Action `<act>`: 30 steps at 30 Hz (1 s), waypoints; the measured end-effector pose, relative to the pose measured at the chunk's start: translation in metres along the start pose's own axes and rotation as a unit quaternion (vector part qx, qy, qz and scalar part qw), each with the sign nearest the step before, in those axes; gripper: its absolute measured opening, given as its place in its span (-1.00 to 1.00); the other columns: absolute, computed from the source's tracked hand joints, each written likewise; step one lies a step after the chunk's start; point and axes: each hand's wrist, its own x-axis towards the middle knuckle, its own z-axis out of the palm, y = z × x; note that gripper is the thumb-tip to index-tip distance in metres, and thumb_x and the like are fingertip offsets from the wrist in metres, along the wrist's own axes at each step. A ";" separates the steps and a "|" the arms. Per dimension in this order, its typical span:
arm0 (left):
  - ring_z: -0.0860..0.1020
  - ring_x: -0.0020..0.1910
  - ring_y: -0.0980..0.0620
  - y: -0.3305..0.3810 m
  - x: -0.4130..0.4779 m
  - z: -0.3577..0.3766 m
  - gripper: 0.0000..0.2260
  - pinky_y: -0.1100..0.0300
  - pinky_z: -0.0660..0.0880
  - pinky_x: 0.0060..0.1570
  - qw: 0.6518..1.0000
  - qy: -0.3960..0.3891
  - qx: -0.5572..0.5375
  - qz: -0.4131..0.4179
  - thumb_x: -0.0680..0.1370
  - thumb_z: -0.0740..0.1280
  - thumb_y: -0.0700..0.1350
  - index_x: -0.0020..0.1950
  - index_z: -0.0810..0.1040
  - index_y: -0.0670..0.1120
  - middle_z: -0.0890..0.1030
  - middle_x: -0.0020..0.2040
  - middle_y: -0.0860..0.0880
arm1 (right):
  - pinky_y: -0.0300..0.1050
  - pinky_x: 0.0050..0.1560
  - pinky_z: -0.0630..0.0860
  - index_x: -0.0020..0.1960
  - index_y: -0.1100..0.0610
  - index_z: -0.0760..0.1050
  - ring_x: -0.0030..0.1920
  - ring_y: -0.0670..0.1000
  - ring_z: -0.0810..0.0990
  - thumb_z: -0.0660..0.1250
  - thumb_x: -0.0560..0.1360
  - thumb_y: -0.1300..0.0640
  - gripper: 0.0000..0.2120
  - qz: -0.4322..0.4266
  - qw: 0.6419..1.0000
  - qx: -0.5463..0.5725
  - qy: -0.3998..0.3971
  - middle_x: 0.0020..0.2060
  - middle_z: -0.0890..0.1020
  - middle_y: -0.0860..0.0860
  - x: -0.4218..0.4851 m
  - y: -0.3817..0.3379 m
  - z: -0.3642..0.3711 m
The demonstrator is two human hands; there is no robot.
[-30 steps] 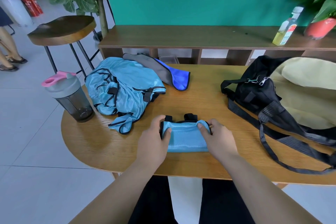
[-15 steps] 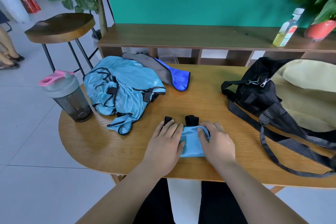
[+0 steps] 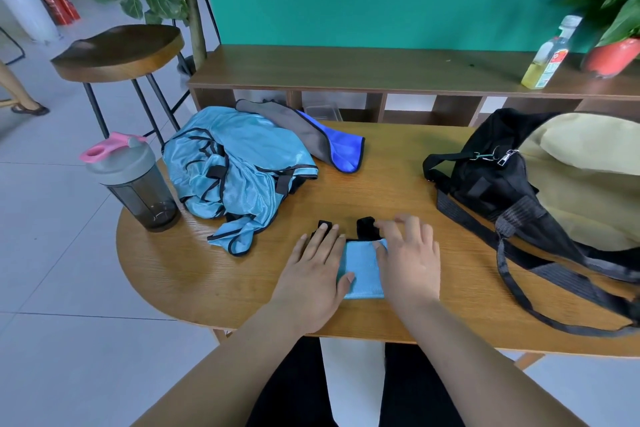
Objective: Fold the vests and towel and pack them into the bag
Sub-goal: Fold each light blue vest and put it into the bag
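R hand [image 3: 410, 262] opened; L hand [image 3: 313, 272] on vest [image 3: 363, 270].

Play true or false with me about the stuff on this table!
1. The left hand and right hand both touch the folded vest. True.
2. The bag lies left of the hands. False: it lies to their right.
3. The shaker stands upright on the table. True.
4. The vest pile is in the bag. False: it lies on the table beside the shaker.
5. The yellow bottle stands on the table. False: it stands on the shelf behind.
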 end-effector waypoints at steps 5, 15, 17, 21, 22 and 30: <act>-0.33 0.66 0.08 -0.002 -0.001 0.004 -0.38 -0.06 -0.13 0.66 1.000 -0.003 -0.010 0.001 0.74 -0.17 0.23 0.73 -0.15 -0.04 -0.20 0.73 0.02 | 0.11 0.65 0.12 0.63 0.01 0.32 0.68 0.00 0.10 0.17 0.71 -0.01 -0.51 -0.189 0.979 -0.039 -0.070 0.63 0.29 -0.05 -0.013 -0.006 0.016; -0.37 0.65 0.04 0.000 0.005 0.010 -0.38 -0.02 -0.13 0.67 0.999 0.009 -0.037 -0.036 0.74 -0.12 0.17 0.72 -0.23 -0.08 -0.33 0.70 -0.02 | 0.05 0.68 -0.11 0.72 -0.11 -0.09 0.66 -0.16 -0.23 -0.14 0.75 -0.14 -0.45 -0.141 0.973 0.010 -0.184 0.69 -0.03 -0.23 -0.005 -0.003 0.017; -0.35 0.66 0.05 0.000 0.007 0.009 -0.37 -0.02 -0.11 0.67 0.998 0.011 -0.044 -0.041 0.74 -0.10 0.17 0.72 -0.23 -0.08 -0.31 0.70 -0.03 | 0.05 0.68 -0.11 0.72 -0.12 -0.08 0.66 -0.14 -0.23 -0.13 0.75 -0.14 -0.45 -0.136 0.972 0.009 -0.190 0.69 -0.03 -0.22 -0.002 -0.005 0.016; -0.28 0.68 0.07 -0.001 0.004 0.013 -0.33 -0.03 -0.10 0.67 0.996 0.034 -0.045 -0.070 0.70 -0.15 0.24 0.72 -0.20 -0.08 -0.23 0.72 -0.01 | 0.06 0.68 -0.05 0.71 -0.14 -0.01 0.68 -0.11 -0.14 -0.11 0.74 -0.17 -0.46 -0.114 0.977 0.007 -0.180 0.68 0.05 -0.22 -0.004 -0.009 0.016; -0.27 0.68 0.06 -0.002 0.003 0.013 -0.31 -0.03 -0.09 0.67 0.995 0.035 -0.044 -0.076 0.69 -0.16 0.25 0.72 -0.20 -0.08 -0.23 0.72 -0.02 | 0.07 0.68 -0.02 0.70 -0.15 0.01 0.68 -0.09 -0.10 -0.10 0.74 -0.19 -0.46 -0.104 0.979 -0.003 -0.176 0.68 0.08 -0.21 -0.005 -0.010 0.015; -0.17 0.70 0.04 -0.002 0.001 0.014 -0.28 -0.02 -0.08 0.68 0.989 0.074 -0.073 -0.109 0.69 -0.11 0.35 0.73 -0.09 -0.05 -0.07 0.73 -0.01 | 0.13 0.52 0.23 0.34 -0.12 0.58 0.40 0.10 0.37 0.07 0.70 -0.25 -0.57 -0.089 0.972 -0.158 -0.146 0.30 0.54 -0.06 0.002 -0.013 -0.015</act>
